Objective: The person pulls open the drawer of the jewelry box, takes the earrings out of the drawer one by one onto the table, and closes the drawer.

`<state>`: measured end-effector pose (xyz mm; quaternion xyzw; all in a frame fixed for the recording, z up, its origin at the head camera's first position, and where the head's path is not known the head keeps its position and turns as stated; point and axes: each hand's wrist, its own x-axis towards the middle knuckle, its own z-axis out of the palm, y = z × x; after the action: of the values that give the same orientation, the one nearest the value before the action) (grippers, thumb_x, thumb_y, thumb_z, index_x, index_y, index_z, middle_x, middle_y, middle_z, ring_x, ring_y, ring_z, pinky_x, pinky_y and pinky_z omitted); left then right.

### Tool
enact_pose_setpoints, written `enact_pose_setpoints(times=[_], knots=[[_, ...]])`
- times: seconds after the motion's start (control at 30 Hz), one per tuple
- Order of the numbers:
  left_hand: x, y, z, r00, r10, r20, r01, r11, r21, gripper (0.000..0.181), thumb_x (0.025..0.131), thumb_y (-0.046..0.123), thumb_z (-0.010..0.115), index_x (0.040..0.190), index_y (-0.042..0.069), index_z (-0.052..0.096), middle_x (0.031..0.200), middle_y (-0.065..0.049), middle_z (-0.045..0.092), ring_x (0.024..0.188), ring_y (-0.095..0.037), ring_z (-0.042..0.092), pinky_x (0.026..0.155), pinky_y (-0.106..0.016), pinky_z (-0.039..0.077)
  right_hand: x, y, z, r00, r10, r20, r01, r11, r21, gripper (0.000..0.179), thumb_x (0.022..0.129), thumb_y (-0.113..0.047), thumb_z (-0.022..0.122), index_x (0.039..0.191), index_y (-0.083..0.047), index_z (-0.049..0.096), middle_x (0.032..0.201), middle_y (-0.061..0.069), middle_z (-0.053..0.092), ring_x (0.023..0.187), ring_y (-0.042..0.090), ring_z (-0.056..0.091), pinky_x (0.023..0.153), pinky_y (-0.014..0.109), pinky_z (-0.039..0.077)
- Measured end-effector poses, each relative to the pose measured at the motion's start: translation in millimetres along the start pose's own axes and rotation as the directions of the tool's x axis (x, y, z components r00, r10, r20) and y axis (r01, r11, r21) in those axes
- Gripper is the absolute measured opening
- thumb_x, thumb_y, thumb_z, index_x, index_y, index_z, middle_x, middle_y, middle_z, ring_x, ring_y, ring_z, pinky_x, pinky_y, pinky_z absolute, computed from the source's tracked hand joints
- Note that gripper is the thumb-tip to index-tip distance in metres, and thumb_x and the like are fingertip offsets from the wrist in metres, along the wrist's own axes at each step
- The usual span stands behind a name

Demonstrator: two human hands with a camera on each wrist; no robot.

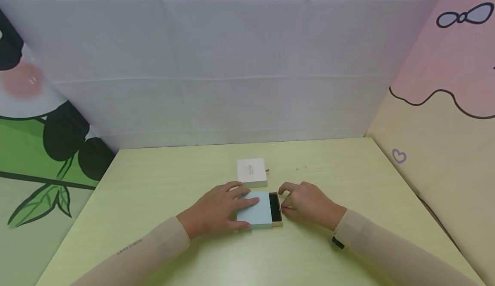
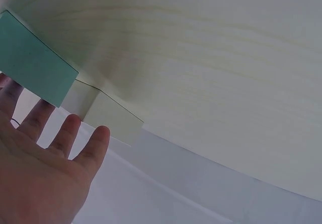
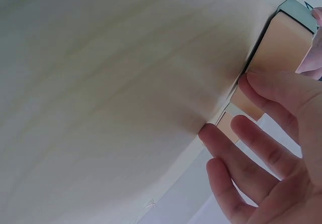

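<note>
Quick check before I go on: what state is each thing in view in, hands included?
Light blue box: lying flat, open at the side facing the right hand.
Drawer: partly out of the light blue box, dark inside; contents cannot be made out.
White box: closed, lying flat, small tab sticking out.
Left hand: fingers spread, resting on the light blue box.
Right hand: fingers bent, at the drawer's outer end.

The pale, wood-grained tabletop [image 1: 162, 172] ends at a whitish sheet [image 1: 239, 62] with horizontal creases. At left, a printed panel [image 1: 23, 144] shows a pink round patch [image 1: 21, 80], dark rounded shapes [image 1: 66, 131] and green leaves [image 1: 35, 206]. At right, a pink-and-beige wall [image 1: 444, 148] carries a bow [image 1: 462, 17], a wavy black line [image 1: 441, 90] and a purple heart [image 1: 399, 156] (small, near the table edge).
</note>
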<state>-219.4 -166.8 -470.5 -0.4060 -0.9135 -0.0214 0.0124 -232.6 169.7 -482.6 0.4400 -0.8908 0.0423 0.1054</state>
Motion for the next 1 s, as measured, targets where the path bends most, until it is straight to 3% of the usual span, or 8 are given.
enact_pose_setpoints(times=[0.33,1.0], knots=[[-0.2,0.8,0.1,1.000,-0.004,0.007,0.003,1.000,0.005,0.071,0.109,0.072,0.074,0.172,0.044,0.062,0.172,0.002,0.068,0.164,-0.035,0.060,0.133,-0.054,0.056,-1.0,-0.6,1.4,0.999,0.045,0.018,-0.045,0.998,0.033,0.008,0.099,-0.021,0.097,0.093,-0.026,0.094,0.125,0.000,0.084,0.079,0.008,0.076,0.071,0.029,0.058],[0.9,1.2,-2.4,1.000,-0.011,0.026,0.010,1.000,0.013,0.072,0.109,0.072,0.074,0.173,0.044,0.060,0.174,0.001,0.067,0.165,-0.035,0.060,0.133,-0.054,0.056,-4.2,1.5,-0.3,0.999,0.043,-0.007,-0.043,0.998,0.034,0.012,0.098,-0.017,0.096,0.090,-0.026,0.094,0.124,-0.001,0.084,0.077,0.007,0.077,0.071,0.033,0.063]])
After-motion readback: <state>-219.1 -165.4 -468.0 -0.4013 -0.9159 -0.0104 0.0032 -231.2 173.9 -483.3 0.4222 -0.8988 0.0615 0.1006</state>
